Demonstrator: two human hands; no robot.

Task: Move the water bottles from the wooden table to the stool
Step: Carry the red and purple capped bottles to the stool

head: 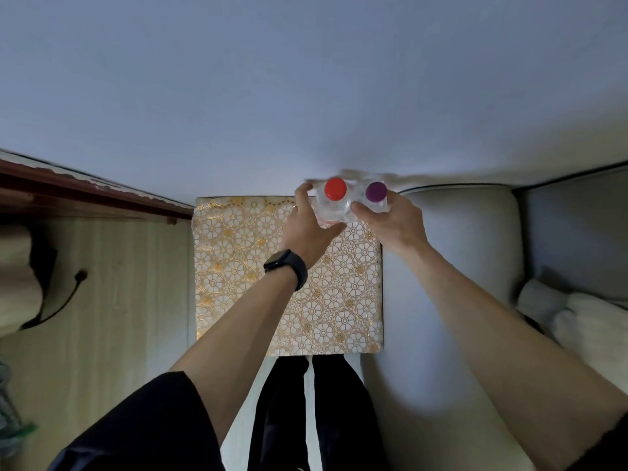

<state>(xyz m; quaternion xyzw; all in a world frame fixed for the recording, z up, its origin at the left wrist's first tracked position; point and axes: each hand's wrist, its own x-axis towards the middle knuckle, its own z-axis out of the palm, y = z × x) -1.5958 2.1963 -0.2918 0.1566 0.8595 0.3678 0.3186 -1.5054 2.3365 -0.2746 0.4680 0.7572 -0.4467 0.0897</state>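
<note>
Left grip (307,229) curls round the red-capped bottle (334,190); right grip (394,222) curls round the purple-capped bottle (375,192) just beside it. Both bottles are upright over the far right corner of the flower-patterned stool (238,266), near a grey cushion (458,239).

A pale blue-grey wall (306,79) fills the upper field. Right: two grey upholstered cushions (458,239) side by side, dark piping along their top edges; a white fluffy fabric (594,328) lies below them. Left: a dark red-brown ledge (85,192) with a chipped edge, a black cable (61,300) ending in a round plug, and a beige bundle (17,283) at the frame edge.
</note>
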